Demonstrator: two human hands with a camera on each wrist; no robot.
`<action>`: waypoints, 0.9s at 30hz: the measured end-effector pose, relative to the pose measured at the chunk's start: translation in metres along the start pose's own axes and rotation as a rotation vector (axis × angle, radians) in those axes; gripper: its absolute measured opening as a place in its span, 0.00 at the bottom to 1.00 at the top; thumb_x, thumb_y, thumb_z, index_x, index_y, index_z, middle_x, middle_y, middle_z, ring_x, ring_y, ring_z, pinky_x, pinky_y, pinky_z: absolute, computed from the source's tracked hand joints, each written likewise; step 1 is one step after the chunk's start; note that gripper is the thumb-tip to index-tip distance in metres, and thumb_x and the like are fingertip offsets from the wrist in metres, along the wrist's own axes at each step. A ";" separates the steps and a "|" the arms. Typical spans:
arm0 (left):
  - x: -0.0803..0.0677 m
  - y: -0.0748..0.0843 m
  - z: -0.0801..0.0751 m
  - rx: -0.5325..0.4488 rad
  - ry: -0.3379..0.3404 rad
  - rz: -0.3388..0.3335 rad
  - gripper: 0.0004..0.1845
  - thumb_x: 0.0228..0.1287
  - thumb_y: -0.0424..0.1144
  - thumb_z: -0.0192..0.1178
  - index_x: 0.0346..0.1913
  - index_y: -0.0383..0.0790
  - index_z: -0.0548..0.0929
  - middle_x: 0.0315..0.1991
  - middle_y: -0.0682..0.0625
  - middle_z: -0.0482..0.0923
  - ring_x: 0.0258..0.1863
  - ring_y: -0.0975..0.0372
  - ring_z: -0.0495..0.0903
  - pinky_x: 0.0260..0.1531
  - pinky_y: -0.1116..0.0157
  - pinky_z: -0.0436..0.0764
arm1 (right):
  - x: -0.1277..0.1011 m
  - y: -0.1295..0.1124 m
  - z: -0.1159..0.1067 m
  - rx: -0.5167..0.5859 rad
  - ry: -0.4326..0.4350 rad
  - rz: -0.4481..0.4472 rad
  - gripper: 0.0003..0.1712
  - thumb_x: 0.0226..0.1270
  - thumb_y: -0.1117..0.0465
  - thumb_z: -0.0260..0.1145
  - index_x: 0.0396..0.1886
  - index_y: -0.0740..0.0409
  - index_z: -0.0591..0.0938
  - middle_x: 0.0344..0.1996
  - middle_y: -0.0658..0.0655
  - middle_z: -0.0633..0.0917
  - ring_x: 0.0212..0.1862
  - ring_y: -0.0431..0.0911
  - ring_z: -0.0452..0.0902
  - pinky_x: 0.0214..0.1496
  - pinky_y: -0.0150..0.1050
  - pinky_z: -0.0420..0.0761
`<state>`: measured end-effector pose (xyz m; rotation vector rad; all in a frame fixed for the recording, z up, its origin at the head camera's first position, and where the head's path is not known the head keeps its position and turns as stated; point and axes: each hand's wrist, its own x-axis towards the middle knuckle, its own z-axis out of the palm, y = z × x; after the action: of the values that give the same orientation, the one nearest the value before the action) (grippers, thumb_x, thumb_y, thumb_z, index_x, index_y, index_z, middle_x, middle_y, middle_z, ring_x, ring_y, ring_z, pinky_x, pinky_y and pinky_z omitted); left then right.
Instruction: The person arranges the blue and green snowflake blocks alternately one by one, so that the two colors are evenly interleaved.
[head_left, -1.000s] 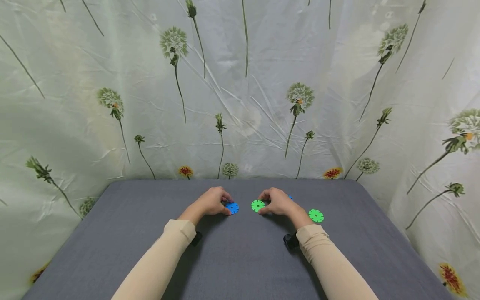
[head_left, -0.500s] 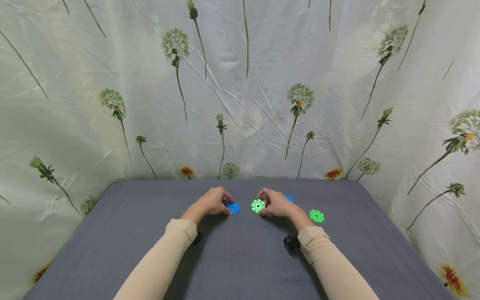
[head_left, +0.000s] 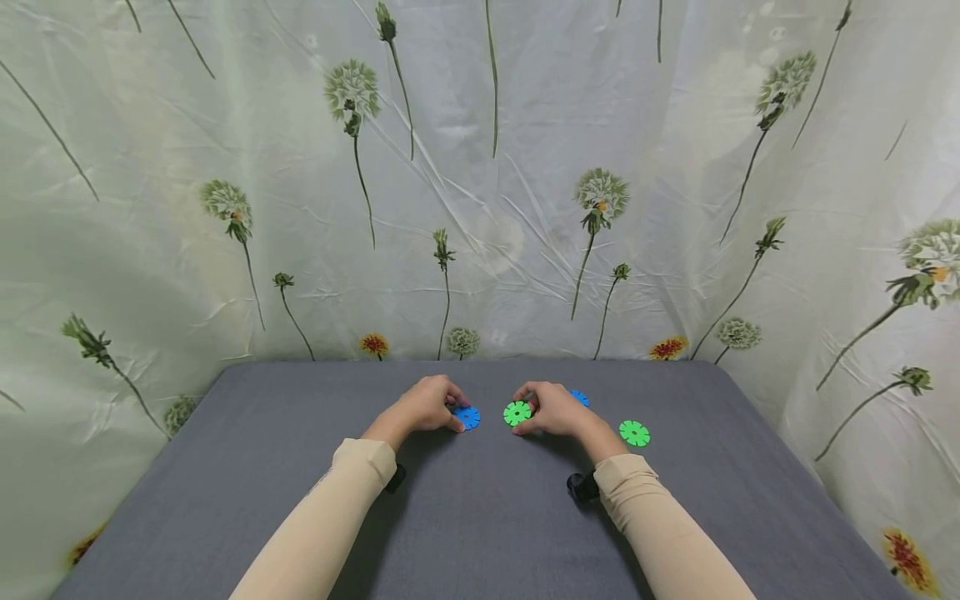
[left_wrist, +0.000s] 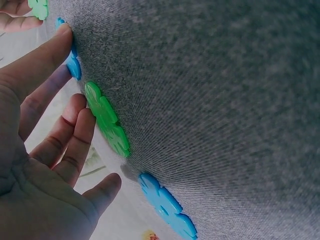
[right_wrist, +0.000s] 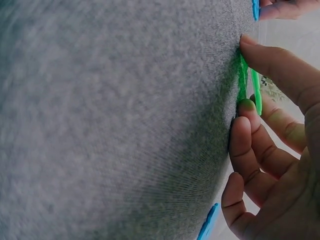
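My left hand (head_left: 431, 403) pinches a blue slotted plastic disc (head_left: 469, 418) by its edges, between thumb and a fingertip, at the tabletop. Under that hand, in the left wrist view, a green slotted disc (left_wrist: 107, 120) and another blue one (left_wrist: 167, 207) lie on the cloth; the head view hides both. Facing it, my right hand (head_left: 553, 408) holds a green slotted disc (head_left: 517, 413) between thumb and fingers, and in the right wrist view this disc (right_wrist: 257, 92) stands slightly off the cloth. A short gap separates the two held discs.
Beyond the right hand lies a blue disc (head_left: 579, 397), partly covered by it. A green disc (head_left: 634, 432) rests right of the right wrist. Grey cloth covers the table (head_left: 480, 517), and a flower-printed curtain (head_left: 495, 200) hangs behind its far edge.
The right hand's green disc flashed bright half a second ago as its angle shifted, and has dulled again. More of the blue disc behind that hand shows. The left hand stays nearly still.
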<state>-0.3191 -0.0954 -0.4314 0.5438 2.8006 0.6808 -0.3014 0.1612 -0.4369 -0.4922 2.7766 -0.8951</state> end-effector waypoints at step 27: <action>-0.002 0.001 -0.002 -0.014 -0.004 -0.004 0.19 0.50 0.44 0.79 0.47 0.52 0.91 0.51 0.50 0.87 0.56 0.56 0.82 0.58 0.55 0.80 | 0.006 -0.003 -0.003 -0.004 -0.088 -0.162 0.28 0.57 0.52 0.78 0.58 0.51 0.85 0.41 0.49 0.86 0.43 0.41 0.80 0.44 0.38 0.80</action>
<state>-0.3179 -0.0962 -0.4296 0.5359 2.7902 0.6976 -0.3068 0.1586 -0.4327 -0.7472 2.6900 -0.8779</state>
